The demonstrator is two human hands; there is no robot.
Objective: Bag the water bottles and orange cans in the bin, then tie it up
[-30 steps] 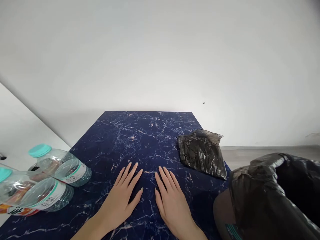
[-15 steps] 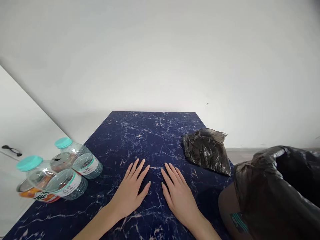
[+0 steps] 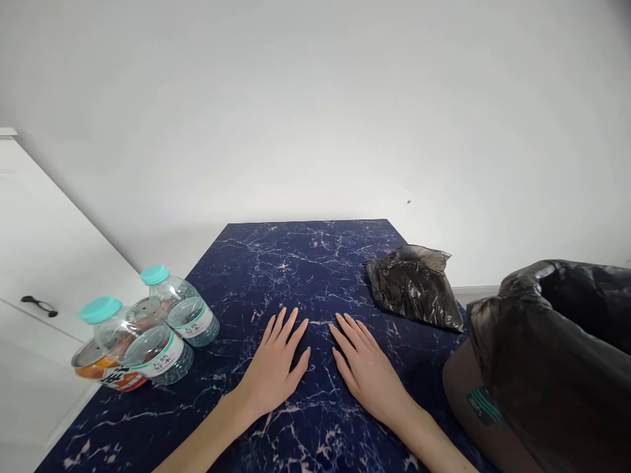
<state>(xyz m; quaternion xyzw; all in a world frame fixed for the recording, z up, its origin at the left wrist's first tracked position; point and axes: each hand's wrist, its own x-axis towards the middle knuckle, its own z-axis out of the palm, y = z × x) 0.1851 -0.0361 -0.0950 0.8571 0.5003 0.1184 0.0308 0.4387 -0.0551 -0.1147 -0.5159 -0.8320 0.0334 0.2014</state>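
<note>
My left hand (image 3: 276, 364) lies flat on the dark blue marbled table (image 3: 300, 263), palm down with the thumb apart. Beside it, also palm down, my right hand (image 3: 367, 368) rests with its fingers stretched out. Neither holds anything. To the left stand two clear plastic bottles with turquoise caps, a nearer bottle (image 3: 162, 358) and a farther bottle (image 3: 197, 322). Partly behind them is an orange and white can (image 3: 116, 374); the metal rim of another can (image 3: 145, 305) shows through the bottles. A folded black plastic bag (image 3: 417, 286) lies right of my right hand.
At the right stands a trash bin (image 3: 466, 387) lined with a black garbage bag (image 3: 552, 355), its mouth facing up. White cabinet doors with a dark handle (image 3: 39, 305) are on the left. A white wall (image 3: 315, 118) rises behind the table.
The view has shifted a little, so the table, bottles and hands appear farther right. Both hands stay flat on the table.
</note>
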